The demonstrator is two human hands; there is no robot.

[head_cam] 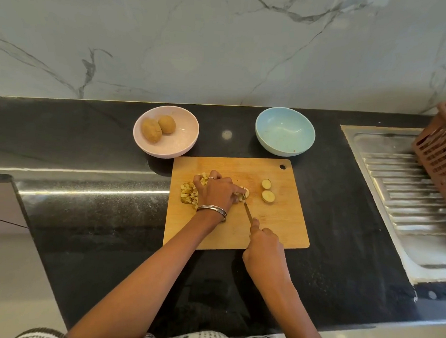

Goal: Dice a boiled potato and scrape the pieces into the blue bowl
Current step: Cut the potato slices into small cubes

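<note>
Seemingly, left hand (pixel 217 191) pins potato slice (pixel 244 192) (knife (pixel 247 210) alongside).

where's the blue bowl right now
In the head view the blue bowl sits on the black counter, just beyond the far right corner of the wooden cutting board, to the right of the pink bowl with two whole potatoes.
</note>
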